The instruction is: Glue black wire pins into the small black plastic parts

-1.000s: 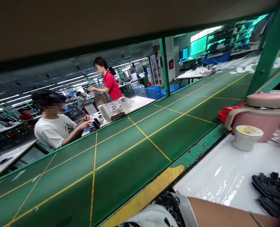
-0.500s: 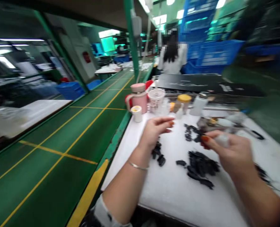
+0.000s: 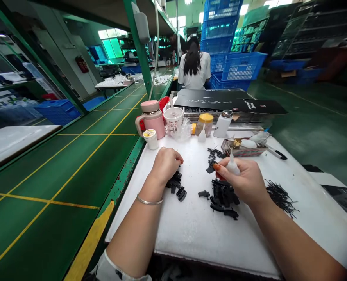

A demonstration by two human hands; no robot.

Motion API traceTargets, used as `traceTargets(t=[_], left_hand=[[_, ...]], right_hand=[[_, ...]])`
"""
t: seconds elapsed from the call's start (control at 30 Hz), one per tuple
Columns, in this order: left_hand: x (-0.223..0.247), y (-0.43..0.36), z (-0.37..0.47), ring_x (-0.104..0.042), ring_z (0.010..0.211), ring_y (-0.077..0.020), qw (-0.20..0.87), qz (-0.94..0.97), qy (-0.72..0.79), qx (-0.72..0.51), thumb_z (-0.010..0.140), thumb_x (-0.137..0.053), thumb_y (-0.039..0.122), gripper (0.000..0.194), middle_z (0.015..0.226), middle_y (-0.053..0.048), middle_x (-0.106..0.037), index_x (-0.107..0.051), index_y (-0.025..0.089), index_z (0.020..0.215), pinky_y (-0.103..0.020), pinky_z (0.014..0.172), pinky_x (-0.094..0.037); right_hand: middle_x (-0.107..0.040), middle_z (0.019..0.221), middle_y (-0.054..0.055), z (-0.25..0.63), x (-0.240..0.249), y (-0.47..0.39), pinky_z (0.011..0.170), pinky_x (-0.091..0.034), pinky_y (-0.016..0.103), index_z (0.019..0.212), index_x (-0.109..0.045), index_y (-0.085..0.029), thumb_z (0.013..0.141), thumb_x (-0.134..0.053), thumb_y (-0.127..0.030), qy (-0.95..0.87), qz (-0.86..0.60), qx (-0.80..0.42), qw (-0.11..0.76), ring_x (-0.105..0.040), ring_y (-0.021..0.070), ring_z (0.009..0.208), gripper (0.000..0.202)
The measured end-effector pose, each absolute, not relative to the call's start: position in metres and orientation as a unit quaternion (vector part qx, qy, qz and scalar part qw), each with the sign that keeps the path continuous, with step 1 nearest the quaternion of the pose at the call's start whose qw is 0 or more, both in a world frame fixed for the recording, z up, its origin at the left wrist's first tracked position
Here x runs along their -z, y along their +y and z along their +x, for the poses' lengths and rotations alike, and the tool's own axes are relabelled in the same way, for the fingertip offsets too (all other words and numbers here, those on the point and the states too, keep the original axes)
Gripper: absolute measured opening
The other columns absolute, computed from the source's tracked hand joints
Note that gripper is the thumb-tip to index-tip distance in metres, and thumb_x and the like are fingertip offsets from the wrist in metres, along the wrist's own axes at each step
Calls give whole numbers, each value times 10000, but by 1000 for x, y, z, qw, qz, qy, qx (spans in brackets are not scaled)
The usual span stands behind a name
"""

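Note:
My right hand (image 3: pixel 242 177) holds a small white dropper bottle (image 3: pixel 233 167) in its palm, nozzle up, and pinches a small black part (image 3: pixel 211 168) between thumb and finger. My left hand (image 3: pixel 167 162) is curled at the left, over a small pile of black pieces (image 3: pixel 175 181); its fingertips are mostly hidden, and whether it grips a piece I cannot make out. Between and below the hands lies a larger pile of black parts (image 3: pixel 224 195). Tiny black parts (image 3: pixel 213 154) lie beyond the right hand. Thin black strips (image 3: pixel 280 198) are heaped right of the right wrist.
Along the white table's (image 3: pixel 191 238) back stand a pink mug (image 3: pixel 156 121), a small tub (image 3: pixel 151 139), a lidded cup (image 3: pixel 174 119), a yellow-lidded jar (image 3: pixel 205 124) and a white bottle (image 3: pixel 222 124). A green conveyor (image 3: pixel 82 164) runs left. A person (image 3: pixel 194 64) sits ahead.
The view has swung right and sharpened. My left hand has gone from extended fingers to a curled shape above the left pile. My right hand still holds the bottle and a black part.

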State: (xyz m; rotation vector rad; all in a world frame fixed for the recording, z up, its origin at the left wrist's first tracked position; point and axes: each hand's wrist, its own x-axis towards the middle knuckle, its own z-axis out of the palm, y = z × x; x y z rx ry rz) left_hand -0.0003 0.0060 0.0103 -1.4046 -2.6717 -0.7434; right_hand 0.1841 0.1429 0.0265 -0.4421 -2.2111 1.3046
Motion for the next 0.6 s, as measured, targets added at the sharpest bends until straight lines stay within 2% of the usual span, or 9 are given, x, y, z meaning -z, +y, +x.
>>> traceTargets(t=[0.3,0.6], left_hand=[[-3,33,34,-520,849,-197,66,-560,-783,263,815,-598,177,148,858,-17,-700,-739,216,841,-301,772,-422],[5,36,33,-515,847,-212,76,-540,-810,215,826,-566,174,177,849,-30,-696,-736,216,848,-316,741,-422]], right_hand=[[-576,559,5,186,-27,154,458,-417,235,650,-632,-157,760,-699,-345,-699,-212,-522,440,-512,116,493,228],[-577,545,7,184,-31,147,457,-411,246,641,-628,-152,772,-683,-344,-727,-220,-490,427,-509,121,487,240]])
